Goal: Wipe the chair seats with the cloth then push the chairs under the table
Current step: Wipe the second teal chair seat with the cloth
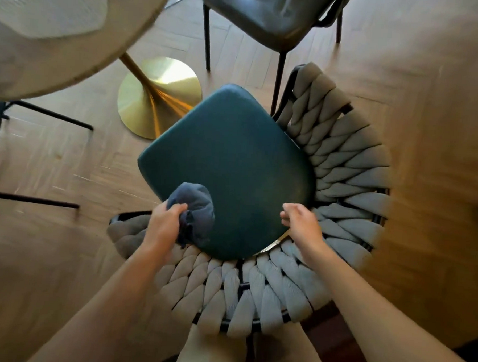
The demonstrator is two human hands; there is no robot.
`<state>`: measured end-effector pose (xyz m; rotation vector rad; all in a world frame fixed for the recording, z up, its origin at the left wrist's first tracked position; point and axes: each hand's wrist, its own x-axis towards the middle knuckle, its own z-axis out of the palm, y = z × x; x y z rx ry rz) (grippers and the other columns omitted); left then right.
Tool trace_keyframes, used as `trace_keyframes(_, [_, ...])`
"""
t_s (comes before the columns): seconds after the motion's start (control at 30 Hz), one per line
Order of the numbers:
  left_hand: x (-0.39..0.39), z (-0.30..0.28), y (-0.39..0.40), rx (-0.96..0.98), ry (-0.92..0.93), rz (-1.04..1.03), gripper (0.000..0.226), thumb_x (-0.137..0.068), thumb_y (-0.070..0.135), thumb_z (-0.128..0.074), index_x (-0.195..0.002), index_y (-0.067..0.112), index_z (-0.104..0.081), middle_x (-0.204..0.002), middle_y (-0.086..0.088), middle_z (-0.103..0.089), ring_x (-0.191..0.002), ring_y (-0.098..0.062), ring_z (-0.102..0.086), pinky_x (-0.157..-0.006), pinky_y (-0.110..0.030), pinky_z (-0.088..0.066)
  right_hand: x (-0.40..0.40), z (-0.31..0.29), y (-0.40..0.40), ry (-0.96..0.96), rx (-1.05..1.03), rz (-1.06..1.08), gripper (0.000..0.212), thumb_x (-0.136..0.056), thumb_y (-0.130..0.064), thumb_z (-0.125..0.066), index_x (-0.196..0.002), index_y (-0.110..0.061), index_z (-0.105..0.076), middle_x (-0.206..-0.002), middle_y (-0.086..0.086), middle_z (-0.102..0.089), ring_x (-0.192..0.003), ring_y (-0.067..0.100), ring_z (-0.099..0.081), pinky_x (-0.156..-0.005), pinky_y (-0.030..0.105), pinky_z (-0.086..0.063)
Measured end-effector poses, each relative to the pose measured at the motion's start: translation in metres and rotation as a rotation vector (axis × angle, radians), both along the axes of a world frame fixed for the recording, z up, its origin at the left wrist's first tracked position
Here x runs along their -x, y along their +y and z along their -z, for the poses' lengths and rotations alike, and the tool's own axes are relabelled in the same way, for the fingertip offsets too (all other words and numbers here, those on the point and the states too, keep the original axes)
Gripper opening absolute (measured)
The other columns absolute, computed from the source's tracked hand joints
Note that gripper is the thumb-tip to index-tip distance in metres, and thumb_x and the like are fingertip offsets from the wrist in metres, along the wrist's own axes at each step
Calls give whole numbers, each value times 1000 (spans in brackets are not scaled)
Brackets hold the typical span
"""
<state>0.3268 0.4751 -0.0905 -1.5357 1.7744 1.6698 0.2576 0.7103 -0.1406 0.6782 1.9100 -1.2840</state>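
**Cloth bunched at seat's near-left edge; chair not yet under table**

Cloth [196, 210]: dark blue, soft, wadded into a ball, resting on the near-left part of the teal seat [227, 169]. Left hand [163, 226] grips it from the near side, fingers curled into the folds. Looks light and limp; should spread flat under a palm and wipe better that way than as a wad.

Seat: smooth, leather-like, slightly glossy. Likely slick, so the cloth ought to glide with little drag.

Right hand [300, 224]: fingers loosely curled, holding nothing, over the seat's near-right edge where it meets the woven backrest [341, 169]. Contact cannot be told.

Backrest: thick grey padded braids on a dark frame, curving round the seat. Judged the best hold for pushing; firm frame beneath, grippy weave.

Chair stands clear of the round table [45, 60] at upper left, gold pedestal base [159, 96] just beyond the seat's far edge. Thin legs; probably light enough to slide on the wood floor [443, 108].
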Motion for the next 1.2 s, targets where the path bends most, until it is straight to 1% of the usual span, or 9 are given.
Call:
trace_keyframes(0.07, [-9, -21, 17, -36, 36, 63, 14, -95, 19, -50, -98, 25, -61, -106, -10, -68, -101, -26, -64, -92, -49, -51, -12, -26, 6, -13, 5, -105, 21, -98, -35, -47, -89, -22, -62, -101, 6, -68, -99, 24, -64, -74, 32, -46])
trace_keyframes(0.13, [-16, -37, 32, -77, 83, 96, 18, -97, 15, -48, -97, 23, -63, -103, -9, -69, -100, -25, -65, -93, -48, -51, -25, -46, 8, 5, -6, -147, 25, -99, -34, -46, -92, -17, -63, -104, 11, -68, -97, 27, -64, -68, 30, -44])
trace_keyframes(0.4, [-26, -80, 65, -143, 172, 145, 18, -91, 17, -51, -93, 21, -69, -100, -10, -72, -99, -26, -67, -94, -52, -50, -55, -97, -9, 134, 9, -52, 22, -99, -33, -47, -93, -19, -62, -94, 4, -66, -86, 18, -60, -69, 29, -44])
trace_keyframes(0.6, [-11, -101, 94, -137, 172, 150, 19, -94, 11, -47, -96, 17, -66, -94, -8, -69, -92, -21, -66, -84, -37, -54, -42, -108, 9, 177, 40, -123, 24, -100, -36, -44, -99, -19, -62, -96, 0, -66, -90, 13, -61, -70, 28, -45])
trace_keyframes(0.67, [1, -103, 111, -136, 165, 152, 20, -95, 11, -46, -93, 18, -65, -93, -9, -69, -90, -22, -66, -82, -40, -54, -27, -107, 26, 183, 49, -140, 28, -101, -38, -42, -99, -18, -62, -96, 2, -66, -92, 18, -62, -76, 33, -46])
trace_keyframes(0.77, [26, -101, 143, -110, 156, 129, 21, -95, 10, -45, -94, 18, -65, -87, -7, -69, -82, -17, -66, -69, -30, -53, 8, -103, 60, 192, 63, -183, 29, -101, -39, -40, -97, -21, -61, -98, 3, -66, -94, 19, -62, -83, 40, -47])
trace_keyframes(1.03, [118, -104, 254, -71, 111, -55, 19, -95, 12, -48, -90, 17, -65, -98, -15, -70, -95, -29, -67, -89, -46, -52, 134, -107, 173, 225, 131, -266, 33, -101, -39, -40, -101, -18, -64, -99, 6, -67, -96, 22, -63, -82, 39, -50])
trace_keyframes(1.13, [155, -108, 284, -71, 151, -125, 21, -96, 11, -47, -84, 20, -61, -91, -11, -67, -85, -23, -64, -80, -40, -52, 173, -116, 202, 255, 129, -325, 34, -101, -42, -38, -106, -20, -63, -102, 2, -66, -96, 19, -62, -79, 39, -51])
trace_keyframes(1.2, [181, -113, 297, -74, 184, -145, 21, -96, 10, -46, -84, 20, -61, -88, -8, -66, -82, -20, -64, -75, -35, -52, 197, -121, 217, 285, 128, -334, 32, -101, -41, -38, -105, -21, -62, -102, 2, -66, -96, 19, -62, -84, 41, -51])
